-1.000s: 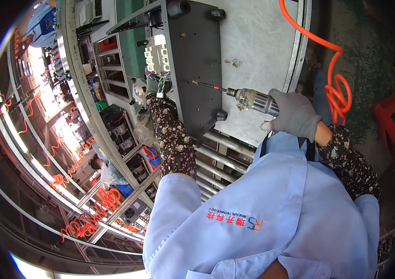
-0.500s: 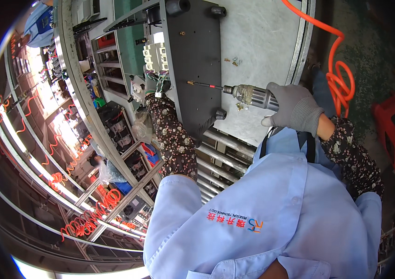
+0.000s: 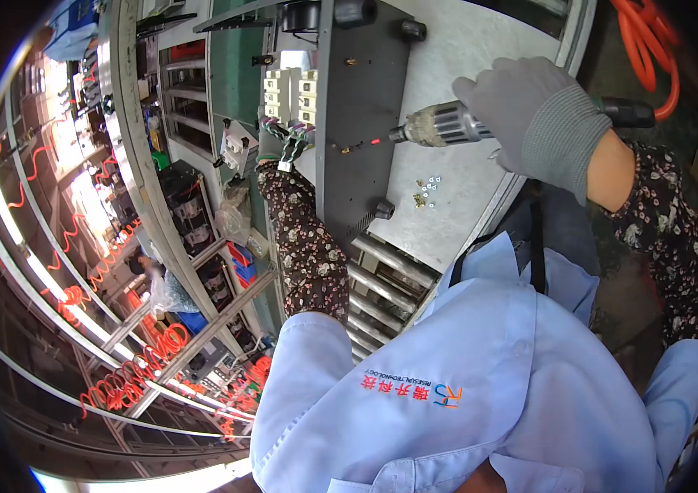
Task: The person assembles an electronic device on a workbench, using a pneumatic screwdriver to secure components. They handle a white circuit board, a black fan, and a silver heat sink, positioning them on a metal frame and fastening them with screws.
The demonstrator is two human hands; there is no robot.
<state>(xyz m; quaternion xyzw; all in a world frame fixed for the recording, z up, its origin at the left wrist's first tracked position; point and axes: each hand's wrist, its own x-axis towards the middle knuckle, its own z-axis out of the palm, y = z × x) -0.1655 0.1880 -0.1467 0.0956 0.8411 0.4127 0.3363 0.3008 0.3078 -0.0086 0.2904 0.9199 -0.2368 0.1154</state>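
My right hand (image 3: 534,119), in a grey glove, is wrapped round an air screwdriver (image 3: 443,125). Its thin bit, with a red band, slopes to a brass-coloured screw (image 3: 346,149) at the face of a dark metal panel (image 3: 365,99). My left arm, in a dark floral sleeve (image 3: 304,234), reaches behind the panel's left edge. The fingers of that hand are hidden there, so its grip does not show. Beside it are pale terminal blocks (image 3: 277,92) and twisted wires (image 3: 291,141) ending in a white connector (image 3: 285,166).
Small loose screws and nuts (image 3: 427,191) lie on the metal worktop (image 3: 456,177). Metal rollers (image 3: 390,279) run below it. An orange air hose (image 3: 665,74) hangs at the right. Shelves with parts and coiled red hoses (image 3: 131,374) are at the left.
My right hand has risen and moved right, and the screwdriver tilts more. Its bit still points to the screw at the panel. The whole view has shifted a little.
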